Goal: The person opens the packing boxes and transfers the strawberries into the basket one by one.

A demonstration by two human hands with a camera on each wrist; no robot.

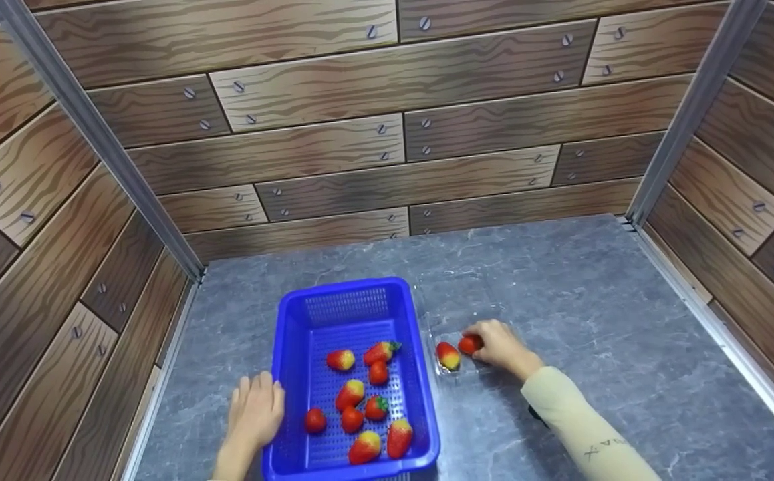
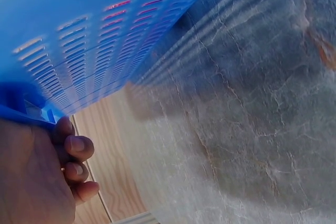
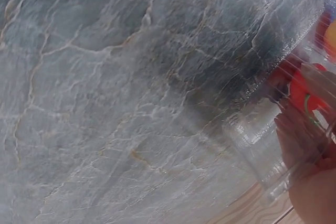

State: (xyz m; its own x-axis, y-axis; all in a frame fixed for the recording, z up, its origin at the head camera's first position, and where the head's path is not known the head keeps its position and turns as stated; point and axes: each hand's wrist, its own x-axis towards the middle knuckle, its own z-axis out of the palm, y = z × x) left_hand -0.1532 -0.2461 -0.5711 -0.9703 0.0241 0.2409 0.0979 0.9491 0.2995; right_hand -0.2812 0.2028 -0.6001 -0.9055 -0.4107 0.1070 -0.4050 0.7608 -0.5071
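My right hand [image 1: 499, 344] pinches a red strawberry [image 1: 470, 345] low inside a clear plastic box [image 1: 457, 310]. A red-and-yellow strawberry [image 1: 449, 357] lies beside it in the same box. Through the clear wall, the right wrist view shows the fingers [image 3: 294, 135] around the held strawberry [image 3: 304, 90] and its green stem. Left of the box stands a blue plastic basket [image 1: 428, 401] with several strawberries [image 1: 350, 395] scattered on its slotted floor. My left hand [image 1: 253, 409] rests at the basket's left rim, its fingers relaxed and loosely bent in the left wrist view.
A grey marbled tabletop [image 1: 581, 287] lies under the basket and the box. Wood-patterned panels [image 1: 333, 140] enclose it at the back and both sides, with metal strips [image 1: 688, 307] along the edges.
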